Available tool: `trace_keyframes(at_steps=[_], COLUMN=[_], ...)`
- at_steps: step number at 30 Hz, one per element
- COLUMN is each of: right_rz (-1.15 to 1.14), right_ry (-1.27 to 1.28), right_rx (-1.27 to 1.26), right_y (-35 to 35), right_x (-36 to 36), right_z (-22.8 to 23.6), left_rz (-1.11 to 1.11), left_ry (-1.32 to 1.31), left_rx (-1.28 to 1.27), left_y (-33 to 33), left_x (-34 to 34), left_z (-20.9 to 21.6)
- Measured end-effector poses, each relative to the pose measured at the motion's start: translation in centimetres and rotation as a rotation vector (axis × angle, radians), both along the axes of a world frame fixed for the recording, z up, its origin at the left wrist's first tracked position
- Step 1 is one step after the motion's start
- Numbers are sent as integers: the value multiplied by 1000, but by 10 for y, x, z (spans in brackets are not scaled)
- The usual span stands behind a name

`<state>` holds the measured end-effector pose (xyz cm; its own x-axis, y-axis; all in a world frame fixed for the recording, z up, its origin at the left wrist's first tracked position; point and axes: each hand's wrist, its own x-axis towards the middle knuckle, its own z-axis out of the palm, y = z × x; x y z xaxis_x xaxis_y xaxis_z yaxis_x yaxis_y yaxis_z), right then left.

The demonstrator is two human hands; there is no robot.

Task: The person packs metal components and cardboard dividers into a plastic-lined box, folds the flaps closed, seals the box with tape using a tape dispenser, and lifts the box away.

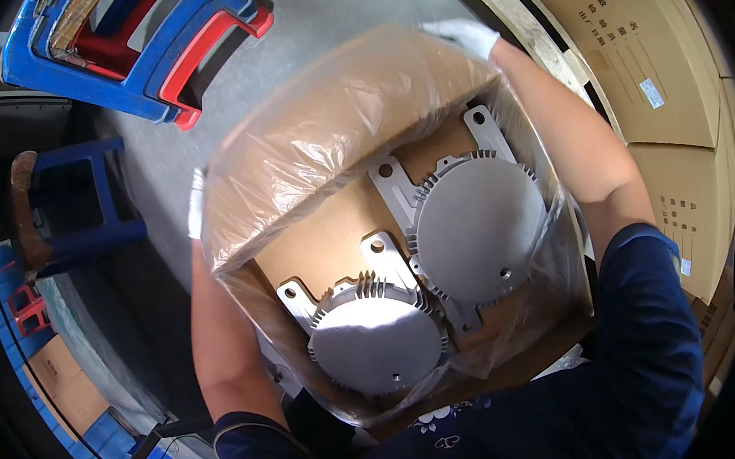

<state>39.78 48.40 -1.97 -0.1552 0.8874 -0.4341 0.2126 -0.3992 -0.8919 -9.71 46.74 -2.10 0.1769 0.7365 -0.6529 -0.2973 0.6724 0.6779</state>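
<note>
A cardboard box [349,195] lined with a clear plastic bag [304,151] sits close against my body, between my two arms. Inside lie two round grey metal castings, each with cooling fins round its rim and flat mounting lugs with holes. One casting [480,230] is at the upper right, the other casting [377,342] at the lower left. My right hand [465,37], in a white glove, grips the box's far right corner. My left hand [197,203], gloved too, is pressed to its left side; the box and plastic mostly hide those fingers.
A blue stool [152,57] with red parts lies tipped on the grey floor [316,5] at the upper left. Below it is a darker blue stool [94,199]. Stacked cardboard cartons [648,70] line the right. A flattened carton piece [66,383] lies lower left.
</note>
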Motion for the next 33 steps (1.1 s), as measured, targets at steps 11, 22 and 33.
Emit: trace_keyframes(at_steps=[11, 22, 33], right_rz=[-46, 26, 800], right_ry=[-113, -799, -1049], right_rx=[540, 873, 110], right_y=[-36, -202, -363], right_x=[-11, 9, -32], right_z=[204, 267, 223], left_rz=[-269, -764, -1592], left_ry=[313, 1075, 1126], left_rx=[662, 921, 713], left_y=[-10, -153, -318], left_x=[-48, -4, 9], left_z=[179, 296, 225])
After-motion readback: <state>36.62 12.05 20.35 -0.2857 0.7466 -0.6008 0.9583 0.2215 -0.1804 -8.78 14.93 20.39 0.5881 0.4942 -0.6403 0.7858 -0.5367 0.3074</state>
